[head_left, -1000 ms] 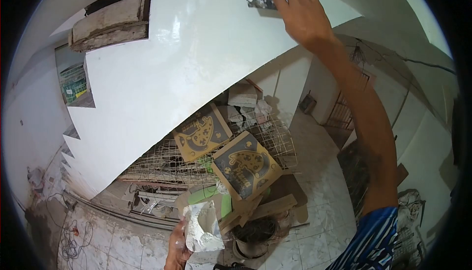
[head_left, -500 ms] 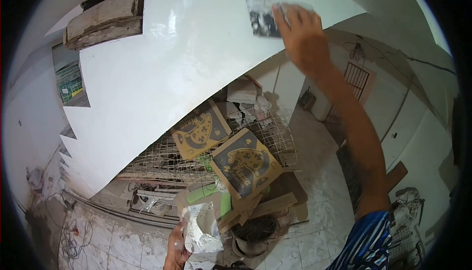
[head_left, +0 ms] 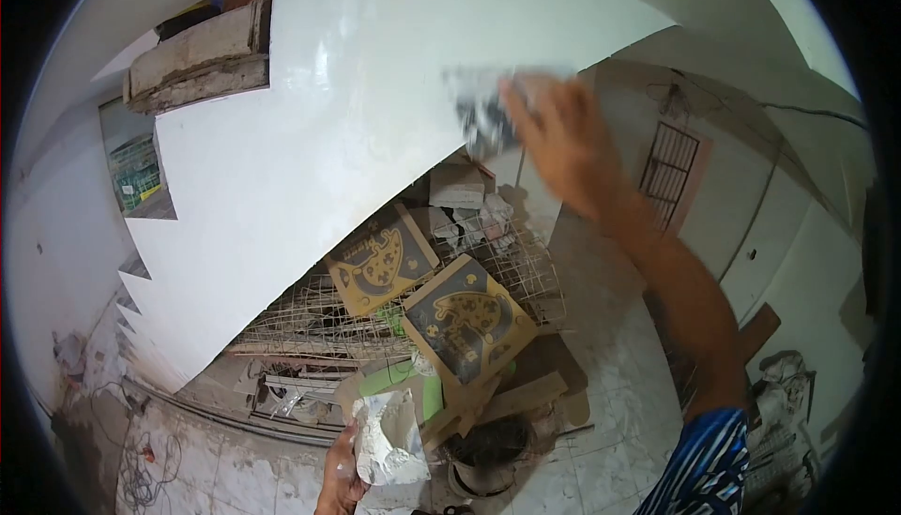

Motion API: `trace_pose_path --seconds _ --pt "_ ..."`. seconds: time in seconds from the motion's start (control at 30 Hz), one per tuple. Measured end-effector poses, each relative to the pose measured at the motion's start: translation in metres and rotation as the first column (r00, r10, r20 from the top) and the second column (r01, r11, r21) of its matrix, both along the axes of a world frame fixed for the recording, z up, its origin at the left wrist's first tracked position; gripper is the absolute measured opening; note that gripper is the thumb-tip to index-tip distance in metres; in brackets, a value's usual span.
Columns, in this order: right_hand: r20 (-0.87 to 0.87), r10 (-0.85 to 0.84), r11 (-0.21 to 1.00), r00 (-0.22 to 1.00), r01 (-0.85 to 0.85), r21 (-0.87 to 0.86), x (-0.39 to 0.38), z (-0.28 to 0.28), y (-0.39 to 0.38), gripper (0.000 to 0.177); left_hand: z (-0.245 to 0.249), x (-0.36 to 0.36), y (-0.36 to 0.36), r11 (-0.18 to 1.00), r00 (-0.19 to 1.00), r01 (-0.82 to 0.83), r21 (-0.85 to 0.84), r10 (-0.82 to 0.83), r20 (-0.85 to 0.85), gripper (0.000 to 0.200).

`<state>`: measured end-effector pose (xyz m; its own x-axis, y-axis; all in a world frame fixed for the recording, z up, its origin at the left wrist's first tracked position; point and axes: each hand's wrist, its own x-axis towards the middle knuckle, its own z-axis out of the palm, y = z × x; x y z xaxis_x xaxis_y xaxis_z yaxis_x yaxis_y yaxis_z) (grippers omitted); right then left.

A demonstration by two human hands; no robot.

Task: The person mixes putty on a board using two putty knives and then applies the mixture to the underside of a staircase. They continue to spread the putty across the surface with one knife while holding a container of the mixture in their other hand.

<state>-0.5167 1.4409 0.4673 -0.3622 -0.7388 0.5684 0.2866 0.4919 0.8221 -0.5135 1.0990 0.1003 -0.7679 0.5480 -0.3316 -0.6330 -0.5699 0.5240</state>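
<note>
My right hand [head_left: 563,144] is raised in front of me, up at the white stair underside [head_left: 357,140], near its lower edge. It grips a flat metal blade [head_left: 483,112], with the fingers spread over the back of it. The blade is dirty with grey and white marks. Hand and blade are both blurred, so I cannot tell if the blade touches the white surface or is only just beside it. My right arm goes down to a blue striped sleeve [head_left: 709,468] in the bottom right corner.

My left hand [head_left: 340,482] is low, at the bottom edge of the view, and only part of it shows. It is closed from below around a plate [head_left: 389,440] loaded with white putty, and the plate is tilted a little toward me.

Well below the blade and behind the plate there is a heap of things under the stair. Two brown printed bags [head_left: 469,318] lie tilted on sheets of wire mesh [head_left: 319,313]. A green object [head_left: 404,379] is just beside the plate, and a dark bucket [head_left: 483,459] stands to the right of my left hand. Cables [head_left: 141,463] lie on the tiled floor at the left. Old planks [head_left: 202,51] rest on top of the stair at the upper left. A barred door [head_left: 668,173] is in the wall behind my right arm.
</note>
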Motion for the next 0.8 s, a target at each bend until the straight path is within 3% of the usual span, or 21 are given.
trace_pose_path --seconds 0.07,0.13,0.23,0.33,0.43,0.53,0.63,0.73,0.8 --pt "-0.115 -0.09 0.996 0.989 0.089 -0.013 -0.004 0.046 0.001 0.046 -0.009 -0.002 -0.003 1.0 1.0 0.02 0.009 -0.019 -0.021 0.049" --pt "-0.296 -0.045 0.98 0.954 0.099 0.17 -0.015 0.088 0.023 0.048 -0.012 -0.002 -0.005 1.0 0.999 0.024 -0.005 -0.024 -0.027 0.051" --pt "-0.18 -0.202 0.979 0.963 0.199 -0.033 -0.022 0.116 0.022 0.066 -0.015 -0.001 -0.007 0.999 1.0 0.013 -0.036 -0.014 -0.02 0.05" --pt "-0.073 -0.188 0.976 0.979 0.178 -0.125 -0.026 0.122 0.01 0.044 -0.019 -0.002 -0.008 1.0 0.999 0.015 -0.014 -0.015 -0.028 0.051" --pt "-0.158 -0.233 0.972 0.96 0.231 -0.035 -0.036 0.119 0.019 0.044 -0.021 -0.004 -0.007 0.999 0.999 0.035 -0.01 -0.035 -0.026 0.051" --pt "-0.112 -0.199 0.977 0.974 0.188 -0.106 -0.04 0.106 0.032 0.069 -0.016 -0.004 -0.005 0.999 0.999 0.048 -0.024 -0.048 -0.017 0.053" --pt "-0.238 -0.107 0.984 0.965 0.138 0.114 -0.034 0.081 0.042 0.048 -0.01 -0.004 -0.002 0.998 0.998 0.058 -0.027 -0.058 0.003 0.055" --pt "-0.147 -0.153 0.988 0.977 0.15 -0.034 -0.025 0.033 0.037 0.049 -0.009 -0.005 0.001 0.999 0.999 0.049 -0.001 -0.049 0.021 0.056" --pt "-0.069 -0.128 0.992 0.989 0.126 -0.031 -0.014 0.0 0.041 0.048 -0.011 -0.005 0.002 0.999 0.999 0.039 -0.006 -0.039 0.002 0.056"
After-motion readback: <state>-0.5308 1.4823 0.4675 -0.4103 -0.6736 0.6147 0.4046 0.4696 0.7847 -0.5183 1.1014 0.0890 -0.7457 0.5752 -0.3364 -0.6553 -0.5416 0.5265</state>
